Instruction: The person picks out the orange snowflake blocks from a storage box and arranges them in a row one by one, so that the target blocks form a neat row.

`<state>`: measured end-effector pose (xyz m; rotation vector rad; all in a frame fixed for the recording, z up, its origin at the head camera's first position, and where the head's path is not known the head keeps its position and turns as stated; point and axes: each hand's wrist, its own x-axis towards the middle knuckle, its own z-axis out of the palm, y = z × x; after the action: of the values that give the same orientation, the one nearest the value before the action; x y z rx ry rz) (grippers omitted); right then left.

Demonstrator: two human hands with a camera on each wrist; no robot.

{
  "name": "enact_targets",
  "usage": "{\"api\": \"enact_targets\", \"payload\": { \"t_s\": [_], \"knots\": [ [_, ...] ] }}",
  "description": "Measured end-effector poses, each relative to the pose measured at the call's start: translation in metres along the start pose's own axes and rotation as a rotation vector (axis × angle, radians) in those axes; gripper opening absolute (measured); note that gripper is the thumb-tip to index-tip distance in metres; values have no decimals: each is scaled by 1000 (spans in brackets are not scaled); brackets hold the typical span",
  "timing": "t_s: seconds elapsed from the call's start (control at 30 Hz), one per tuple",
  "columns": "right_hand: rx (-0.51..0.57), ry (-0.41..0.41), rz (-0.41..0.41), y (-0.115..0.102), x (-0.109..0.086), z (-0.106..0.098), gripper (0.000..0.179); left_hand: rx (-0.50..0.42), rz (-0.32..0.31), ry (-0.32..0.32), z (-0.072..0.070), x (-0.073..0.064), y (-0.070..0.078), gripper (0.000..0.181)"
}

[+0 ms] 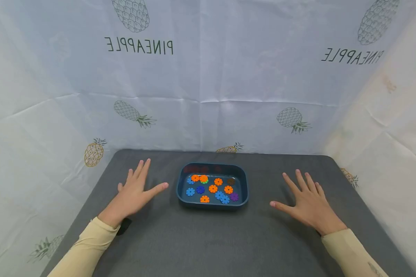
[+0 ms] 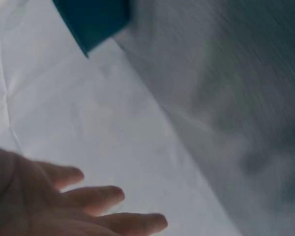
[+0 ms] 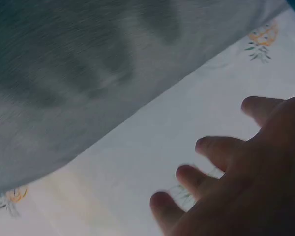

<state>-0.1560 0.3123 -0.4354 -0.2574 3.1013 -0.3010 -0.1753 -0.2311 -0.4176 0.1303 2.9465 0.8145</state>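
A dark blue tray (image 1: 213, 205) sits near the middle of the table, with several flower-shaped plastic discs lying in it. Among them are an orange disc (image 1: 213, 188), a light blue disc (image 1: 190, 191), a dark blue disc (image 1: 200, 189), a purple disc (image 1: 234, 196) and a brown disc (image 1: 230, 181). To the left of the tray, my left hand (image 1: 133, 194) is spread above the table, holding nothing. On the other side, my right hand (image 1: 310, 202) is also spread with nothing in it. The tray's corner (image 2: 96, 24) shows in the left wrist view.
The grey tabletop (image 1: 208, 242) extends around the tray. Behind it and at both sides hangs a white cloth (image 1: 228, 77) printed with pineapples and lettering. A black band (image 1: 124, 226) shows at the left wrist.
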Motion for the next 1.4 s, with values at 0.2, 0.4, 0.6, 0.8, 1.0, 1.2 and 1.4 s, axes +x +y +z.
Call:
{"api": "enact_targets", "payload": {
  "t_s": [0.2, 0.4, 0.6, 0.8, 1.0, 1.2, 1.4],
  "knots": [
    [57, -29, -57, -17, 18, -8, 112, -186, -18, 14, 14, 21, 12, 111],
    [55, -24, -140, -35, 38, -17, 109, -286, -40, -54, 31, 41, 23, 88],
    [53, -62, -247, -58, 62, -25, 110, -490, -97, -118, 42, 56, 29, 74],
    [70, -116, -338, -82, 81, -31, 100, -572, -171, -140, 47, 65, 36, 63],
    [48, -195, -403, -106, 99, -35, 82, -571, -181, -132, 47, 73, 36, 49],
    [38, -297, -407, -128, 112, -31, 69, -616, -181, -123, 45, 75, 32, 43],
    [14, -389, -410, -143, 119, -23, 65, -620, -174, -119, 44, 74, 31, 42]
  ]
}}
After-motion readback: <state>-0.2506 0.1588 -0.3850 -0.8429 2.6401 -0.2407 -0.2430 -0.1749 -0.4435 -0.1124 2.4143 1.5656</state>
